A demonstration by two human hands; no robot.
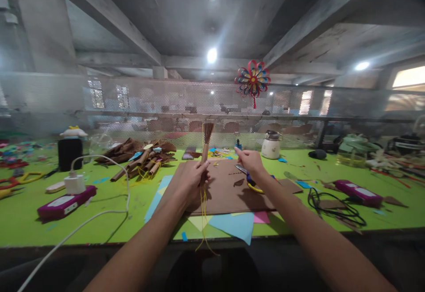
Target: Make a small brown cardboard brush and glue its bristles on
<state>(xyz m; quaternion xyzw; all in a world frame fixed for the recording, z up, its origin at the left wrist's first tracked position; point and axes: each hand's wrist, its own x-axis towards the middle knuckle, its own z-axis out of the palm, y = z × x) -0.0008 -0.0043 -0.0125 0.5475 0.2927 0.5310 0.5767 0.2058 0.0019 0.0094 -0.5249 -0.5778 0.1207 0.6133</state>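
Note:
My left hand (194, 179) is closed around a small brown paper broom (206, 141), held upright with its fringed end on top. Yellow string (203, 208) hangs from below that hand past the table's front edge. To the right, my right hand (250, 163) is raised with thumb and forefinger pressed together; whatever is between them is too small to make out. Scissors (250, 180) with blue and yellow handles lie on the brown cardboard (226, 194) just under my right wrist, partly hidden by it.
Brown paper rolls and scraps (146, 159) are piled at the left. A white kettle (271, 145) stands at the back. Purple boxes (68, 201) with a white cable and a black cable (332, 208) lie on either side. Coloured paper (232, 226) sticks out under the cardboard.

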